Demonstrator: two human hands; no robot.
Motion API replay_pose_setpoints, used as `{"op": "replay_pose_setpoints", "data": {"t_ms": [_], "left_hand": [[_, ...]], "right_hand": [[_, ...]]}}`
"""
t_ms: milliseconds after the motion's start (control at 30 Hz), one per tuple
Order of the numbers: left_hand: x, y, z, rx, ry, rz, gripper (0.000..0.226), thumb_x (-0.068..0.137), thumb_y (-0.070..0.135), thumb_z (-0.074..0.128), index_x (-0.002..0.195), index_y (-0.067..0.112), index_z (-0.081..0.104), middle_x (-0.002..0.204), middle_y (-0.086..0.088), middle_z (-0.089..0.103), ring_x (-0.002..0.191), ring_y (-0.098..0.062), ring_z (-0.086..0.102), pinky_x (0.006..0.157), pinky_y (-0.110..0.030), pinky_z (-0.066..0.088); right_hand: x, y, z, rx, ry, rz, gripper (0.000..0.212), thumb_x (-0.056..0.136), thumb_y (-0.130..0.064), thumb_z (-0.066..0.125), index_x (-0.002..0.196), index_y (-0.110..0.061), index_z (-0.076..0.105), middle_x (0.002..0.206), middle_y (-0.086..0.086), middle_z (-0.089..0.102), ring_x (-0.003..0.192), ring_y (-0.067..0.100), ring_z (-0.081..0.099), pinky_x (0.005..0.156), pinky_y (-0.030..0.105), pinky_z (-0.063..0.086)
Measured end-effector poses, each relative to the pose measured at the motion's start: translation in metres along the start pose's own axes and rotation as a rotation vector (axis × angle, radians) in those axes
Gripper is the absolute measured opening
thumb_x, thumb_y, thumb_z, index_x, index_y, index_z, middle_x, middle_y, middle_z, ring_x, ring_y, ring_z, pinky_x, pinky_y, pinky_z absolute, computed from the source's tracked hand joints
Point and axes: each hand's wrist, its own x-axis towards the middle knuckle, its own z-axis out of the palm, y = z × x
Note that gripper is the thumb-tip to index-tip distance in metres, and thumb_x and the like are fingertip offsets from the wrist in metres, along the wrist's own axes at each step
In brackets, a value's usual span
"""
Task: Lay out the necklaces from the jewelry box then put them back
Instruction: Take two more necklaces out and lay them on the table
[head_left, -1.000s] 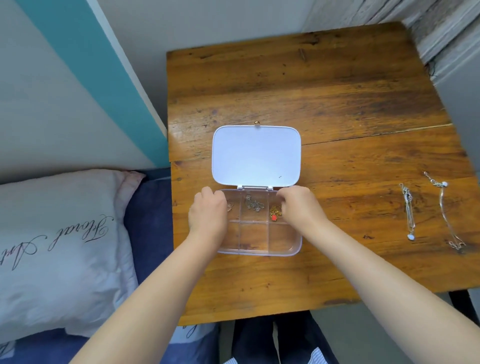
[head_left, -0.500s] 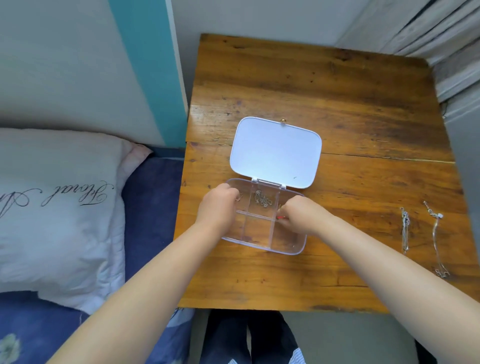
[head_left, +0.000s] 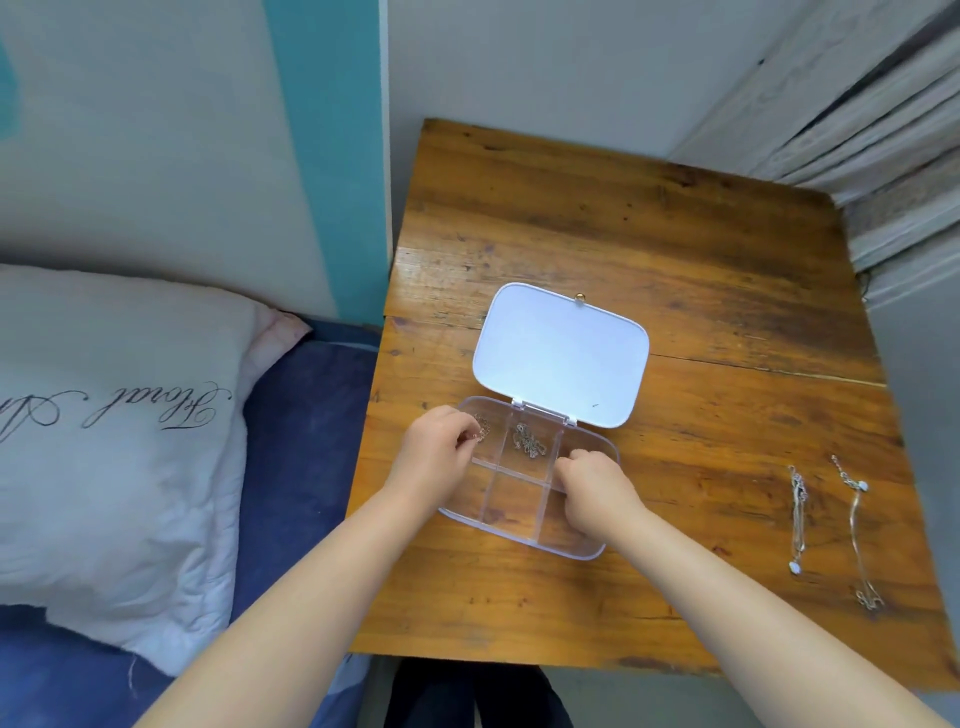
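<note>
Your left hand (head_left: 434, 457) was at the far-left compartment of the clear plastic jewelry box (head_left: 524, 525), its grip closed on a thin gold-toned chain (head_left: 482, 434) pinched between the fingertips. Your right hand (head_left: 592, 491) was curled over the far-right compartment with the fingers tucked down inside; I could not tell whether that grip held anything, since the hand covered what lay beneath it. The box sat on the worn brown wooden table (head_left: 649, 249) near its front-left part, with its white rounded lid (head_left: 561, 353) swung open and lying flat on the far side. A small tangled silver chain (head_left: 529, 441) rested in the far-middle compartment, and the near-middle compartment looked bare. Two silver necklaces lay stretched out well to the right on the table: one with a pale pendant (head_left: 797, 514), and a longer one (head_left: 857, 535) just beside it. A white pillow with black script (head_left: 104, 415) lay on the blue bed (head_left: 296, 441) left of the table.
</note>
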Motion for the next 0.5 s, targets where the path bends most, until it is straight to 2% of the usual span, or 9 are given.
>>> {"op": "replay_pose_setpoints", "data": {"t_ms": [33, 67, 100, 133, 167, 233, 367, 433, 500], "left_hand": [[0.001, 0.000, 0.000, -0.008, 0.005, -0.008, 0.015, 0.088, 0.002, 0.059, 0.099, 0.000, 0.069, 0.104, -0.015, 0.069, 0.101, -0.025, 0.061, 0.086, -0.025, 0.046], [0.001, 0.000, 0.000, -0.014, 0.007, -0.018, 0.015, 0.088, 0.004, 0.060, 0.099, 0.000, 0.069, 0.104, -0.014, 0.069, 0.101, -0.024, 0.061, 0.086, -0.024, 0.046], [0.002, 0.000, 0.000, -0.017, 0.010, -0.027, 0.015, 0.088, 0.005, 0.060, 0.100, 0.001, 0.069, 0.105, -0.013, 0.069, 0.101, -0.023, 0.061, 0.085, -0.022, 0.044], [0.003, 0.001, -0.001, -0.022, 0.018, -0.037, 0.016, 0.089, 0.006, 0.060, 0.101, 0.002, 0.069, 0.106, -0.013, 0.069, 0.101, -0.022, 0.061, 0.084, -0.020, 0.043], [0.004, 0.001, -0.001, -0.029, 0.027, -0.047, 0.017, 0.089, 0.007, 0.060, 0.103, 0.003, 0.069, 0.107, -0.013, 0.069, 0.101, -0.022, 0.061, 0.085, -0.020, 0.043], [0.006, 0.002, -0.002, -0.040, 0.034, -0.061, 0.021, 0.090, 0.009, 0.059, 0.109, 0.004, 0.068, 0.109, -0.013, 0.068, 0.104, -0.023, 0.060, 0.090, -0.025, 0.046], [0.006, 0.007, -0.005, 0.045, -0.038, -0.008, 0.025, 0.094, 0.015, 0.053, 0.113, 0.007, 0.067, 0.111, -0.012, 0.068, 0.108, -0.024, 0.059, 0.091, -0.029, 0.045], [0.004, 0.017, -0.011, 0.082, -0.075, 0.054, 0.024, 0.095, 0.016, 0.052, 0.108, 0.007, 0.069, 0.105, -0.012, 0.069, 0.103, -0.025, 0.060, 0.086, -0.031, 0.046], [0.002, 0.041, -0.021, 0.075, -0.078, 0.130, 0.022, 0.094, 0.014, 0.053, 0.103, 0.004, 0.070, 0.100, -0.014, 0.069, 0.098, -0.026, 0.061, 0.083, -0.032, 0.046]], "right_hand": [[0.000, -0.001, 0.000, 0.013, -0.003, 0.010, 0.019, 0.081, 0.008, 0.041, 0.075, -0.005, 0.054, 0.097, 0.017, 0.049, 0.093, 0.031, 0.052, 0.072, 0.038, 0.042], [0.002, -0.001, 0.001, 0.040, -0.018, 0.033, 0.027, 0.080, 0.009, 0.042, 0.061, -0.010, 0.045, 0.092, 0.013, 0.043, 0.085, 0.029, 0.049, 0.067, 0.034, 0.040], [0.004, -0.001, 0.000, 0.064, -0.031, 0.055, 0.033, 0.080, 0.009, 0.042, 0.055, -0.013, 0.038, 0.089, 0.010, 0.038, 0.081, 0.028, 0.047, 0.066, 0.031, 0.037], [0.006, 0.000, 0.000, 0.097, -0.035, 0.073, 0.030, 0.079, 0.009, 0.043, 0.057, -0.011, 0.042, 0.089, 0.008, 0.036, 0.082, 0.029, 0.049, 0.066, 0.030, 0.037], [0.009, 0.001, -0.001, 0.110, -0.029, 0.079, 0.024, 0.079, 0.009, 0.044, 0.065, -0.008, 0.053, 0.090, 0.007, 0.038, 0.086, 0.031, 0.052, 0.067, 0.030, 0.037], [0.011, 0.004, -0.003, 0.139, -0.043, 0.069, 0.026, 0.078, 0.008, 0.044, 0.086, -0.003, 0.066, 0.088, 0.007, 0.044, 0.090, 0.030, 0.056, 0.069, 0.029, 0.040], [-0.002, 0.017, -0.014, 0.206, -0.027, 0.042, 0.026, 0.078, 0.002, 0.049, 0.087, -0.007, 0.071, 0.090, 0.011, 0.067, 0.095, 0.029, 0.062, 0.074, 0.028, 0.047], [-0.019, 0.023, -0.029, 0.286, 0.040, 0.041, 0.020, 0.081, -0.003, 0.054, 0.086, -0.006, 0.072, 0.092, 0.010, 0.072, 0.089, 0.023, 0.064, 0.072, 0.025, 0.047], [-0.042, 0.033, -0.052, 0.407, 0.132, 0.079, 0.014, 0.083, -0.009, 0.058, 0.081, -0.010, 0.072, 0.078, 0.009, 0.070, 0.065, 0.009, 0.060, 0.064, 0.022, 0.043]]}}
